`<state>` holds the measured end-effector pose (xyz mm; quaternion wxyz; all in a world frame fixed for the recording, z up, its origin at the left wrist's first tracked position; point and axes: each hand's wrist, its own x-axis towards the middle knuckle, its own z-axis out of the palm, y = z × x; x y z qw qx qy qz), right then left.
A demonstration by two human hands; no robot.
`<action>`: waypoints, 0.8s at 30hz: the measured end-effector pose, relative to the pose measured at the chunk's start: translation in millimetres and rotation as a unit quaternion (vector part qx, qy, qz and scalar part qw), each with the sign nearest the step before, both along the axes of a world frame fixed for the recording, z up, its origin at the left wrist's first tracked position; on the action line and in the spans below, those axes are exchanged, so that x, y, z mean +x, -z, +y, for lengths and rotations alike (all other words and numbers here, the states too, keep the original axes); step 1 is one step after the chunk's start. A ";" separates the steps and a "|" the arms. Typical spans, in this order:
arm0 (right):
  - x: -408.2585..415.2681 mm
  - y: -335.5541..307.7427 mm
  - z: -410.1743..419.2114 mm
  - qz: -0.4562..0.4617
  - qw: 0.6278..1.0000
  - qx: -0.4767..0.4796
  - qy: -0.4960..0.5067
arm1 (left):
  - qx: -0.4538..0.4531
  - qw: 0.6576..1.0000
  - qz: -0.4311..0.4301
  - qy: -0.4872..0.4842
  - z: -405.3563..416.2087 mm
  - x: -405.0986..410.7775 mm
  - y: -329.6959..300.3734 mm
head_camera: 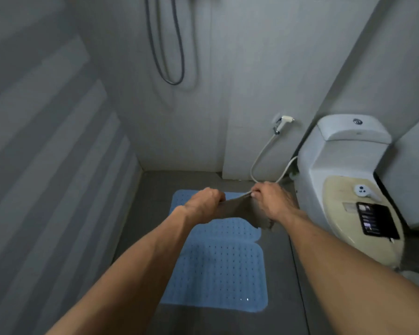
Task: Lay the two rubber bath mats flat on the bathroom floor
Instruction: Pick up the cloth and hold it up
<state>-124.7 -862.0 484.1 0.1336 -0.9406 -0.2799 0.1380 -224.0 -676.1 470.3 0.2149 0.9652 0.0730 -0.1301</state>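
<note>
Overhead, both hands' fingers (254, 195) pinch a grey mat (242, 209) above blue mats (215, 269).

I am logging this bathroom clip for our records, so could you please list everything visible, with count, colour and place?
Bath mats: two, blue, perforated, flat on the floor, end to end.
Cloth-like piece: one, grey-brown, held above the far mat; what it is I cannot tell.
Floor: dark grey.
Toilet: one, white, cream lid shut, at right.
Tablet-like device: one, black, screen lit, on the lid.
Small white object: one, on the lid.
Bidet sprayer: one, white, on the far wall, hose hanging.
Shower hose: one, dark, looped on the far wall.
Left hand: grips the piece's left edge.
Right hand: pinches its right edge.
</note>
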 end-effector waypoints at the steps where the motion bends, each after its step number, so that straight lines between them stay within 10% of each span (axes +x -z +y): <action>1: -1.1 -7.0 15.7 -0.004 1.000 0.000 -0.018 | -0.001 1.000 -0.016 -0.015 12.1 -8.6 -7.5; 24: -91.2 -145.7 299.4 -0.006 0.878 0.121 -0.462 | 0.241 0.906 -0.059 -0.344 145.2 -218.2 -163.7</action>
